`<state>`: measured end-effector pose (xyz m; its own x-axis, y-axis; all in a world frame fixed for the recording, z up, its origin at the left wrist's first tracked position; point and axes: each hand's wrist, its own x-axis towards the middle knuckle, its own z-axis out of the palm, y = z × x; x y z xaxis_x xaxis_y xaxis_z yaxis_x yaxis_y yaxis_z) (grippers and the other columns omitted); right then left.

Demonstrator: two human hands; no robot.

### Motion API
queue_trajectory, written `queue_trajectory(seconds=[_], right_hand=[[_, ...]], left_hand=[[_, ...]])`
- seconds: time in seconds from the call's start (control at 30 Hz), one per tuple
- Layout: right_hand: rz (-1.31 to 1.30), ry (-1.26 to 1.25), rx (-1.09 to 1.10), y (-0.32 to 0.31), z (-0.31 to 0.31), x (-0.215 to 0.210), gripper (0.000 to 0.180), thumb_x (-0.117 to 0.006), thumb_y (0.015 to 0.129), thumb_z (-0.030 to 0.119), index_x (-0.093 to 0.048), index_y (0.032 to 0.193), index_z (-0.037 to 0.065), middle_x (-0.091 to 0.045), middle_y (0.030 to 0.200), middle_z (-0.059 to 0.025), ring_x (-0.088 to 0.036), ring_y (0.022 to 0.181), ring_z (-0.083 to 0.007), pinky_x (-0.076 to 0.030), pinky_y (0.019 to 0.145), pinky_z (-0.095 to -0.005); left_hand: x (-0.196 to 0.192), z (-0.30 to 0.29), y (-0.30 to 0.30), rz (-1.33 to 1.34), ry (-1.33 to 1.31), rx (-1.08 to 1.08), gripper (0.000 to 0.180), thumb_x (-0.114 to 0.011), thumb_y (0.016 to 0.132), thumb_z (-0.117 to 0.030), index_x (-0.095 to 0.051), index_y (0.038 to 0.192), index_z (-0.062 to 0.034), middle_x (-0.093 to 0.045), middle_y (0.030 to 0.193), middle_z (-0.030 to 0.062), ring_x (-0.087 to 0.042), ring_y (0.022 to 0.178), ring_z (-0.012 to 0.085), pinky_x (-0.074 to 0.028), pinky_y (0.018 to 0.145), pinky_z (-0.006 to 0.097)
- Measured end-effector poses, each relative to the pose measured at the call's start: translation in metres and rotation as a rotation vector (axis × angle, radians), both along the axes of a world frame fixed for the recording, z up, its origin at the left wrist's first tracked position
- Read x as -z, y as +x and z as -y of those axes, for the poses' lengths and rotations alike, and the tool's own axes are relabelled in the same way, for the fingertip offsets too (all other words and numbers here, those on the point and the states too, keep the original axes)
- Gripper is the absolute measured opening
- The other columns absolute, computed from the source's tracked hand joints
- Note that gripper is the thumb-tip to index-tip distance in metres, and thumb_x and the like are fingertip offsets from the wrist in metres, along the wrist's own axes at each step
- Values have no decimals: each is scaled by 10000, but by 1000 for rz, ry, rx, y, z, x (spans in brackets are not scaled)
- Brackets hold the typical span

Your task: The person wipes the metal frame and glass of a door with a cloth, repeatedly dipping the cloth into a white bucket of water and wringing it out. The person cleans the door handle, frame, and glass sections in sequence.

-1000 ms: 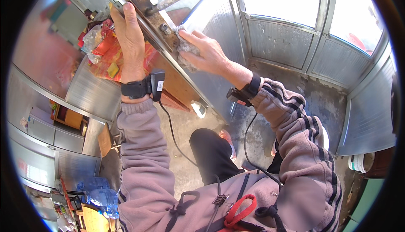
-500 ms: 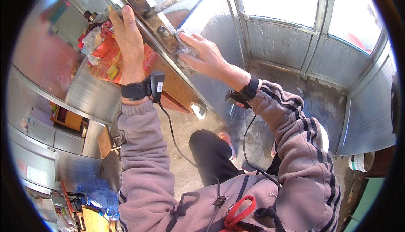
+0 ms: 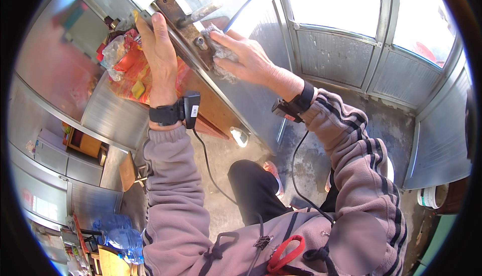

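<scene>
My right hand (image 3: pixel 248 61) is closed on a crumpled grey-white cloth (image 3: pixel 222 57), pressed against the door beside the worn brown lock plate (image 3: pixel 187 35). A lever handle (image 3: pixel 200 15) sticks out from that plate, and a round metal lock cylinder (image 3: pixel 201 42) sits below it. Along the edge of the metal door (image 3: pixel 246 20), my left hand (image 3: pixel 159 57) lies with its thumb raised and fingers stretched out; some fingers are partly hidden. It holds no loose thing that I can see.
Behind my left hand, plastic bags (image 3: pixel 114 55) and a yellow piece (image 3: pixel 138 89) lie on a red-orange patterned cover (image 3: pixel 128 82). A white bottle (image 3: pixel 239 137) stands low by the door. Blue water jugs (image 3: pixel 123 243) are at lower left, a white bucket (image 3: pixel 433 195) at right.
The door hardware and both hands appear slightly farther right and lower in the picture. My right hand with the cloth has shifted a little up along the lock plate.
</scene>
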<state>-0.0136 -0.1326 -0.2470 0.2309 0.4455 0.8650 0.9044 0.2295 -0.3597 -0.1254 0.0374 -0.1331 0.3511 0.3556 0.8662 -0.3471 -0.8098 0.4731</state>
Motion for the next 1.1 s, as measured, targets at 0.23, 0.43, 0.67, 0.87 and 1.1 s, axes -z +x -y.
queue_trajectory(seconds=[0.23, 0.43, 0.67, 0.87, 1.1], right_hand=[[220, -33, -49, 25, -9, -50, 746, -795, 941, 191, -533, 1631, 87, -616, 1430, -199, -667, 1254, -409, -561, 1034, -471], [220, 1, -49, 24, -10, -22, 819, -809, 900, 174, -501, 1658, 153, -612, 1226, -196, -675, 1122, -398, -560, 944, -512], [191, -210, 45, 18, 11, -14, 787, -782, 931, 152, -502, 1666, 179, -588, 1153, -192, -668, 1007, -383, -552, 877, -504], [177, -59, 3, 21, -3, -35, 745, -772, 954, 173, -519, 1655, 149, -644, 1265, -185, -698, 1068, -386, -572, 900, -483], [80, -311, 39, 6, 37, -2, 621, -773, 918, 131, -659, 1526, 192, -654, 1086, -143, -722, 927, -364, -597, 818, -477]], left_hand=[[3, -7, 7, 67, -1, -50, 817, -507, 1153, -621, -442, 1567, 80, -581, 1499, 249, -550, 1387, 327, -401, 1196, 419], [1, -3, 1, 28, 30, 32, 796, -497, 1160, -609, -452, 1577, 67, -576, 1506, 251, -549, 1392, 324, -397, 1202, 413], [0, -2, 4, 52, 38, 45, 802, -511, 1158, -602, -450, 1582, 76, -567, 1513, 245, -553, 1390, 315, -398, 1203, 412], [-2, -2, 5, 36, 1, 23, 882, -530, 1149, -608, -360, 1645, 101, -523, 1576, 280, -527, 1445, 343, -382, 1231, 413], [-4, 11, -3, 14, -31, 83, 797, -546, 1161, -543, -381, 1605, 99, -564, 1543, 264, -562, 1397, 330, -423, 1203, 416]])
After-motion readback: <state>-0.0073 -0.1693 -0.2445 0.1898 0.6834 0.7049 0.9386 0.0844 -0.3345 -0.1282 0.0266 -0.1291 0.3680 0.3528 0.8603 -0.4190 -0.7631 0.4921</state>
